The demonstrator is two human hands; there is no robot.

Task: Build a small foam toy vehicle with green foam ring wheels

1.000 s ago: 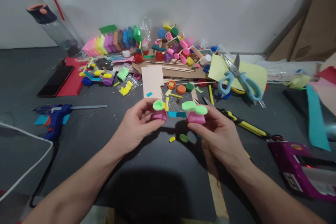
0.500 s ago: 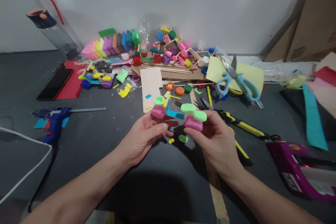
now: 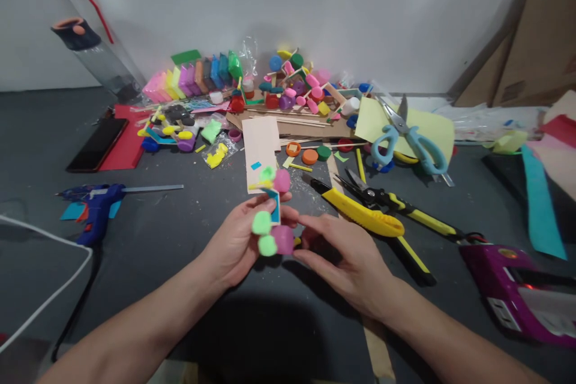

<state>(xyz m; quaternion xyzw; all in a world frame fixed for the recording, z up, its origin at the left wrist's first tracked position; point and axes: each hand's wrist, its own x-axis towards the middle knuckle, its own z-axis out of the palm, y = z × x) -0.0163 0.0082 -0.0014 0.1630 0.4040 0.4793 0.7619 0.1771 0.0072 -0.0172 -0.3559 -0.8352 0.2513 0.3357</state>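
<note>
My left hand [image 3: 240,240] is closed on a small handmade toy vehicle [image 3: 276,209], held up on edge above the dark table. The toy has a blue frame with pale edges, pink-purple round wheels [image 3: 284,240] and light green clay pads [image 3: 261,223]. A thin yellow stick juts from its far end. My right hand [image 3: 348,258] is just right of the toy, thumb and index finger apart, with nothing seen between them. Whether its fingertips touch the near wheel I cannot tell. A small yellow bit [image 3: 297,241] shows beside that wheel.
Right of my hands lie a yellow cutter [image 3: 366,213], black-and-yellow pliers [image 3: 414,213] and blue-handled scissors [image 3: 400,132]. To the left are a blue glue gun [image 3: 96,210] and a phone [image 3: 98,145]. Clay packs [image 3: 198,77] and similar toys [image 3: 168,132] line the back.
The toy has turned from lying crosswise between both hands to upright in my left hand. My right hand has let go of it and sits lower, uncovering the yellow cutter.
</note>
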